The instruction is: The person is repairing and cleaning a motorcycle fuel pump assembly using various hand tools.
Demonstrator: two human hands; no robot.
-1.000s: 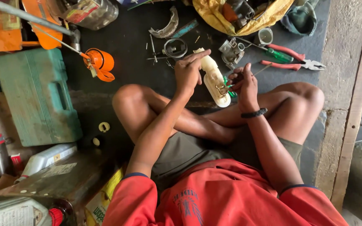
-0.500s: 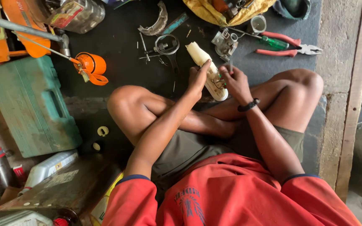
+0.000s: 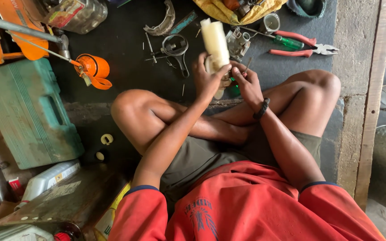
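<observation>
Both hands, left hand point(image 3: 206, 78) and right hand point(image 3: 246, 85), apparently grip a cream cylinder point(image 3: 215, 40).

This is a small repair workshop on the floor, because a dark mat point(image 3: 126, 49) is covered with pliers point(image 3: 307, 47), an orange oil can point(image 3: 92, 67), a green tool case point(image 3: 27, 114) and loose metal parts point(image 3: 175, 47).

Mat point(image 3: 126, 49): I see it dark, under everything.
Twelve o'clock: ring clamp point(image 3: 176, 47), pliers point(image 3: 307, 47).
Nine o'clock: green case point(image 3: 25, 111).

Two hands point(image 3: 208, 78); one pliers point(image 3: 307, 47)
</observation>
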